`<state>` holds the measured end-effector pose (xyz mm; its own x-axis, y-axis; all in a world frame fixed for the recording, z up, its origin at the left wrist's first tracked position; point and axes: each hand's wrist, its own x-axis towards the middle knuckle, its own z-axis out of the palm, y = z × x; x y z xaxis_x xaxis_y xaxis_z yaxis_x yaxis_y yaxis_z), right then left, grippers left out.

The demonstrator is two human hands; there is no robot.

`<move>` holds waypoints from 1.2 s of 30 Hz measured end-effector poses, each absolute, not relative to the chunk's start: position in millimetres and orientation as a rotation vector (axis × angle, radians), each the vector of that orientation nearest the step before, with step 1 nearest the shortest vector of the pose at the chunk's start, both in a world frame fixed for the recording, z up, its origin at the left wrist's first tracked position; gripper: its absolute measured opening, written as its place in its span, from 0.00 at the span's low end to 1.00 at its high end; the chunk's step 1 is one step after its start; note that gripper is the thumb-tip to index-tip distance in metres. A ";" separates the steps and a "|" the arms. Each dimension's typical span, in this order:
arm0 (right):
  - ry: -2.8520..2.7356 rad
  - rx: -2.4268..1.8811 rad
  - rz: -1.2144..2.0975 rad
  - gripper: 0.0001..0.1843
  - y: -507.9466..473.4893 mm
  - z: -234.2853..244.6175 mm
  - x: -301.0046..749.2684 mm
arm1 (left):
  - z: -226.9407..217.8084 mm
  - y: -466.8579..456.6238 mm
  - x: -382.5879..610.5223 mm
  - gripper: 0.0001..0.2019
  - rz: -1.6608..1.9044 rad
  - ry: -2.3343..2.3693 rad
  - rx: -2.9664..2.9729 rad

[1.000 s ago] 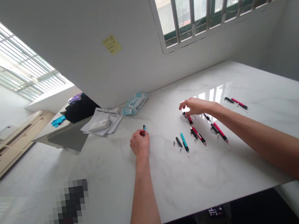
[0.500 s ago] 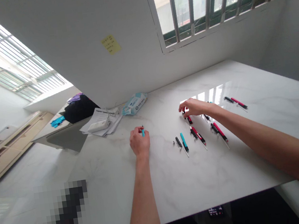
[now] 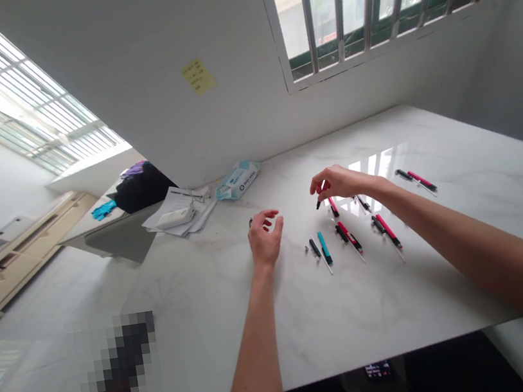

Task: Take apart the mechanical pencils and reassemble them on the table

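Several pens and pen parts lie spread on the white marble table (image 3: pixel 308 319). My left hand (image 3: pixel 265 234) hovers just above the table with its fingers apart and holds nothing. A small dark pen piece (image 3: pixel 250 223) lies just left of it. My right hand (image 3: pixel 337 181) is raised slightly, and its fingertips pinch a small black pen part (image 3: pixel 318 203). Under that hand lies a red pen (image 3: pixel 333 207). Nearer me are a teal pen (image 3: pixel 324 247), a black part (image 3: pixel 314 247), a red-and-black pen (image 3: pixel 349 237) and another red pen (image 3: pixel 387 231).
A red pen (image 3: pixel 421 181) and a black part (image 3: pixel 402 173) lie at the far right. A wipes pack (image 3: pixel 238 180), papers (image 3: pixel 196 218) and a white device (image 3: pixel 171 219) sit at the back left. A sticky note (image 3: pixel 198 76) hangs on the wall.
My left hand has let go of the small teal pen piece, opened and moved right. My right hand has lifted a little with the black part in its fingertips.
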<state>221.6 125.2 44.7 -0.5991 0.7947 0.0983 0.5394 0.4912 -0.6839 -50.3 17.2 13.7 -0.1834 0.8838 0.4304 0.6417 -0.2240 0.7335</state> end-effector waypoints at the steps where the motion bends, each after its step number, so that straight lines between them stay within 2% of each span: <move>1: -2.325 -1.073 0.908 0.11 120.1 48.4 216.9 | 13.8 15.9 -45.9 0.10 1.351 1.682 1.813; 5: -2.299 -0.861 1.092 0.11 96.3 60.1 194.6 | 12.2 11.5 -29.4 0.19 1.267 1.424 1.781; 9: -2.272 -0.778 1.160 0.10 88.4 62.3 185.8 | 8.0 11.5 -24.3 0.16 1.262 1.345 1.693; 11: -2.285 -0.847 1.065 0.11 94.6 58.2 190.0 | 6.2 12.5 -25.7 0.13 1.263 1.370 1.679; 16: -2.334 -1.105 0.556 0.12 120.2 37.7 208.4 | 3.7 13.6 -28.3 0.10 1.255 1.496 1.697; 26: -2.352 -1.200 0.486 0.11 130.1 5.0 203.5 | 5.0 12.3 -23.6 0.07 1.241 1.547 1.732; 30: -2.105 -1.043 0.838 0.09 122.0 13.3 192.7 | 4.9 12.2 -24.4 0.09 1.254 1.526 1.712; 33: -1.955 -0.826 1.179 0.12 113.1 23.1 183.2 | 3.7 13.2 -26.0 0.11 1.273 1.510 1.683; 36: -1.905 -0.732 1.325 0.14 107.0 29.6 178.1 | 1.7 14.6 -28.3 0.13 1.287 1.494 1.663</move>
<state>178.1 107.0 29.6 -0.6003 0.7686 0.2211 0.0598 0.3188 -0.9459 -28.3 14.6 1.7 -0.0791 0.9551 0.2856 0.4236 -0.2271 0.8769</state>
